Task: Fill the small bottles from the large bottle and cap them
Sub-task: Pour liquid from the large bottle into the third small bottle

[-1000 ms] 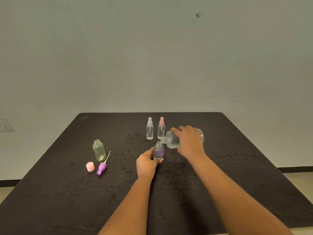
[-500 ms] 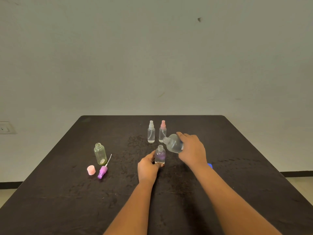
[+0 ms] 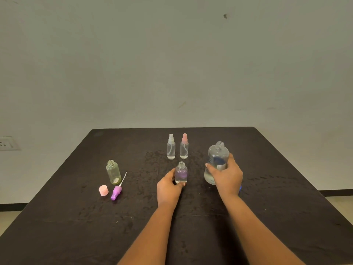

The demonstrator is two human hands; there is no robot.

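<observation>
No writing is showing clearly enough to read. The large bottle (image 3: 217, 153) is carrying a blue and white label (image 3: 219, 163), its print blurring into unreadable marks.

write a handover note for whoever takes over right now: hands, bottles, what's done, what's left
Left hand grips the open purple-tinted bottle, upright on the table.
Right hand grips the large bottle, upright and uncapped.
Done: white-topped spray bottle and pink-topped spray bottle stand capped at the back, liquid inside.
To do: cap the purple-tinted bottle, which seems filled; fill the green bottle, open and apparently empty at far left; the purple spray top and pink cap lie beside it.
</observation>
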